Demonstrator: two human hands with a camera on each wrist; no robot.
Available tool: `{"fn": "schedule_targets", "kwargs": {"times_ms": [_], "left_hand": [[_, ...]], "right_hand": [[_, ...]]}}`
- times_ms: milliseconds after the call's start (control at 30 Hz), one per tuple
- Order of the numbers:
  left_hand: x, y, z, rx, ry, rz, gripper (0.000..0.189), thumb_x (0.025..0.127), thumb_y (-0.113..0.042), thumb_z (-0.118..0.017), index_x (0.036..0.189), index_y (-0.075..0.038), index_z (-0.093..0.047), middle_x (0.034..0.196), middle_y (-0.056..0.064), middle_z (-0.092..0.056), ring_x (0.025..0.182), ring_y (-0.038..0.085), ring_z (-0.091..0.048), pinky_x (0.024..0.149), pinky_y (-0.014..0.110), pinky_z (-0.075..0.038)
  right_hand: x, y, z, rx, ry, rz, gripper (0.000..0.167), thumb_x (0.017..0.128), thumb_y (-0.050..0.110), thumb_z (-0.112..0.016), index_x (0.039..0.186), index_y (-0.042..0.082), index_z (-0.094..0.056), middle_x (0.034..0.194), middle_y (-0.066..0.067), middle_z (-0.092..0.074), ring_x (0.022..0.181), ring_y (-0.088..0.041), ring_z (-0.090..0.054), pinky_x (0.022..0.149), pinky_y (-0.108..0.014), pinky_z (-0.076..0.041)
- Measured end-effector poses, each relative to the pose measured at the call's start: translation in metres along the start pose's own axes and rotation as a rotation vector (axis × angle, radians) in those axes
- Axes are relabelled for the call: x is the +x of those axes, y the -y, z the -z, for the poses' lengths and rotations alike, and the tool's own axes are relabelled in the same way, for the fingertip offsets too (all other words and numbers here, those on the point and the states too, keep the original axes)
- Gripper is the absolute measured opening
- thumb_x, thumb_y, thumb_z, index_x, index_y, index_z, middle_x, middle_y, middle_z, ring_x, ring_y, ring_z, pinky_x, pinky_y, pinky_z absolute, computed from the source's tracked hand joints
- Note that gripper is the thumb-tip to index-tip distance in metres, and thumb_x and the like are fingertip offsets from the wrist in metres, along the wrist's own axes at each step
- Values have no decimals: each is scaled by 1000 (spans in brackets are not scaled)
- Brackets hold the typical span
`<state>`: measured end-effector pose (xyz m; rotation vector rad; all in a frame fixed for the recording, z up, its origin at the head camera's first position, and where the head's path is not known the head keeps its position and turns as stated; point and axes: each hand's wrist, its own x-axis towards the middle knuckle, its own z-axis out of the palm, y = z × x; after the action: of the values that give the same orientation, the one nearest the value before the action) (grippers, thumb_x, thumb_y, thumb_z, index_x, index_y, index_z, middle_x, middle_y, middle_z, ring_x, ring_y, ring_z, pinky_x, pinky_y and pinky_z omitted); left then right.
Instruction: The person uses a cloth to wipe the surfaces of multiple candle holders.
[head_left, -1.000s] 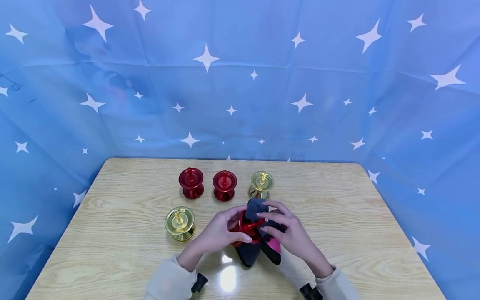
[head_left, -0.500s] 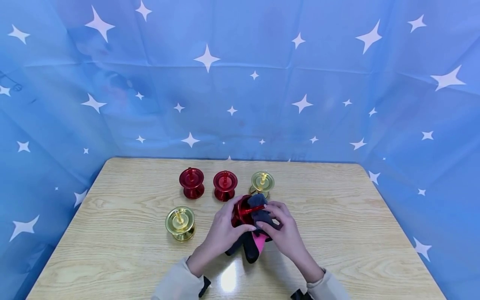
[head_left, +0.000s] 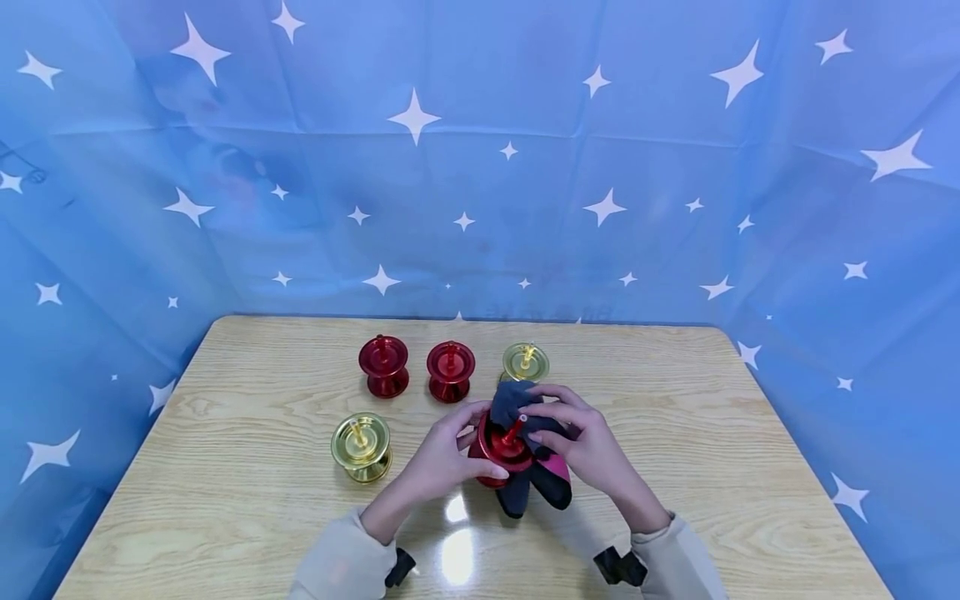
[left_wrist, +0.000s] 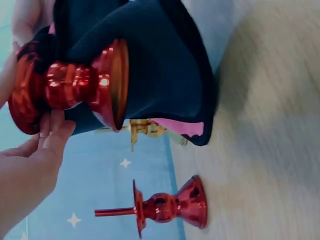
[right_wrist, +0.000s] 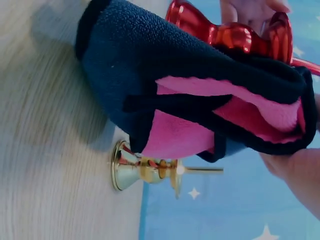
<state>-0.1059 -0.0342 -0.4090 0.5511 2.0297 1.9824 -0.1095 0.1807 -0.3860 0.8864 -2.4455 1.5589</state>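
Red holder, change: against half a second ago, the red holder [head_left: 504, 452] has turned in the left hand [head_left: 442, 458]; its spike, then lying nearly flat toward the right hand [head_left: 583, 435], now points mostly upward.
Cloth, change: the pink patch of the cloth [left_wrist: 160, 70], earlier below the gap between the hands, now shows just under the right hand.
Red holder, place: raised off the table [head_left: 225, 467], between the two hands.
Red holder, look: glossy metallic red, narrow ringed waist, flared base, round dish, pale-tipped spike; tilted.
Left hand: grasping the red holder, thumb on the near side.
Right hand: pinching the cloth, which is dark with pink lining and black edging.
Gold holder near me: this gold holder [head_left: 361, 446] stands left of the left hand.
Far row: two red stands [head_left: 450, 365] beyond the left hand; a gold stand [head_left: 526, 363] beyond the right, partly hidden.
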Motion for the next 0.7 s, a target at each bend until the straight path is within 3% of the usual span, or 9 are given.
{"fn": "schedule_targets", "kwargs": {"times_ms": [133, 233, 400, 533, 600, 700], "left_hand": [[0, 2, -2, -49, 46, 48, 73, 71, -1, -76, 133, 0, -38, 126, 16, -48, 117, 27, -48, 93, 27, -42], [-1, 4, -5, -9, 26, 29, 73, 71, -3, -77, 133, 1, -38, 125, 17, -51, 112, 26, -52, 90, 27, -45], [-2, 9, -14, 84, -116, -77, 71, 68, -2, -79, 127, 2, -38, 123, 18, -52, 112, 25, -52, 90, 27, -45], [-1, 13, -16, 181, -216, -163, 70, 66, 2, -79, 122, 1, -37, 124, 17, -51, 113, 24, -52, 92, 31, -44], [0, 13, -14, 176, -193, -170, 69, 66, 3, -79, 121, 1, -38, 123, 17, -51, 113, 25, -52, 92, 31, -44], [-1, 10, -7, 108, -69, -129, 68, 65, 4, -79, 121, 1, -39, 122, 17, -51, 112, 25, -52, 92, 29, -44]], "right_hand": [[0, 0, 0, 11, 22, -34, 27, 78, -7, -66, 103, 1, -66, 119, -16, -51, 105, -35, -52, 76, -24, -51], [-2, 0, -2, 20, 13, -84, 27, 77, -5, -68, 104, 2, -66, 118, -16, -51, 105, -35, -51, 71, -26, -53], [-6, 4, -15, -45, -90, -163, 31, 75, -3, -71, 103, 6, -64, 113, -13, -52, 93, -27, -54, 66, -28, -52], [-9, 9, -28, -147, -166, -181, 33, 73, 1, -74, 103, 7, -62, 106, -10, -51, 81, -18, -51, 66, -32, -49], [-11, 11, -31, -158, -184, -173, 32, 72, -1, -74, 101, 7, -62, 105, -10, -50, 81, -19, -51, 65, -31, -49], [-11, 13, -28, -125, -168, -127, 31, 70, -7, -73, 96, 6, -64, 106, -11, -50, 86, -25, -54, 61, -26, -51]]}}
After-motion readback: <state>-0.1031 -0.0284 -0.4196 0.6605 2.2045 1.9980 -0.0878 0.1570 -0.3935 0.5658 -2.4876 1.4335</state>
